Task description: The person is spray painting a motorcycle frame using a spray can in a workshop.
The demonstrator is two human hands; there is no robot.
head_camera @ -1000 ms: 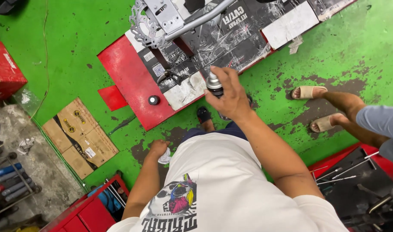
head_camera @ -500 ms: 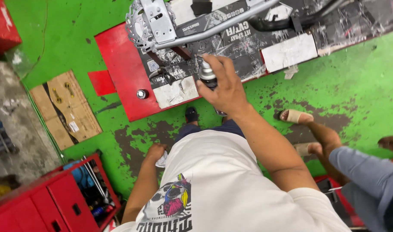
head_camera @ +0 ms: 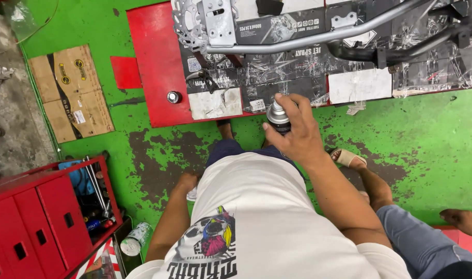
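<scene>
One spray can (head_camera: 278, 117) sits upright in your right hand (head_camera: 298, 137) at frame centre, fingers (head_camera: 290, 106) wrapped closed around it; your left hand (head_camera: 187, 183) hangs lower left, its grip unclear.

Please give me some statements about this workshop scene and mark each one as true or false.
1. The right hand holds a spray can. True.
2. The left hand also grips the spray can. False: it hangs low by the person's side, away from the can.
3. A metal frame lies on the red platform. True.
4. The floor is painted blue. False: it is green, with worn dark patches.
5. The red tool cabinet stands at the lower left. True.
</scene>
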